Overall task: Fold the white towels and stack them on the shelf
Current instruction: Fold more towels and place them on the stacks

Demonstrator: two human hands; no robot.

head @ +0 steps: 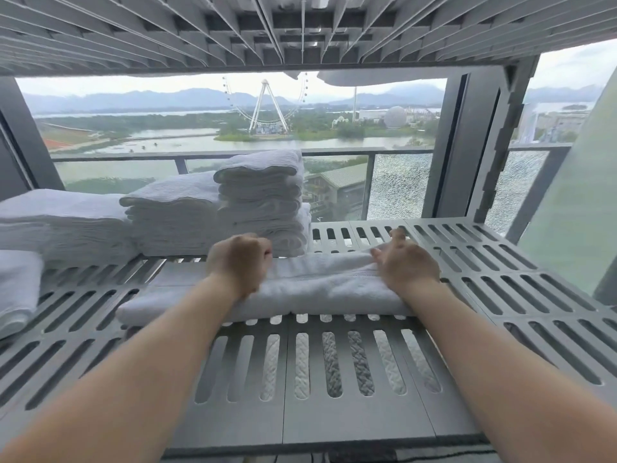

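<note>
A folded white towel (310, 289) lies across the grey slatted shelf (500, 279), in the middle. My left hand (238, 262) rests on the towel's left part with its fingers curled into a fist. My right hand (404, 262) lies flat on the towel's right end, fingers spread and pointing away. Behind the left hand stand stacks of folded white towels (260, 202), the tallest in the middle, lower stacks (63, 222) to the left.
Another folded towel (16, 289) lies at the shelf's left edge. A second slatted shelf (300, 28) hangs close overhead. The shelf's right half is bare slats. Behind are a window frame, a balcony railing (367, 152) and a dark post (494, 145) at right.
</note>
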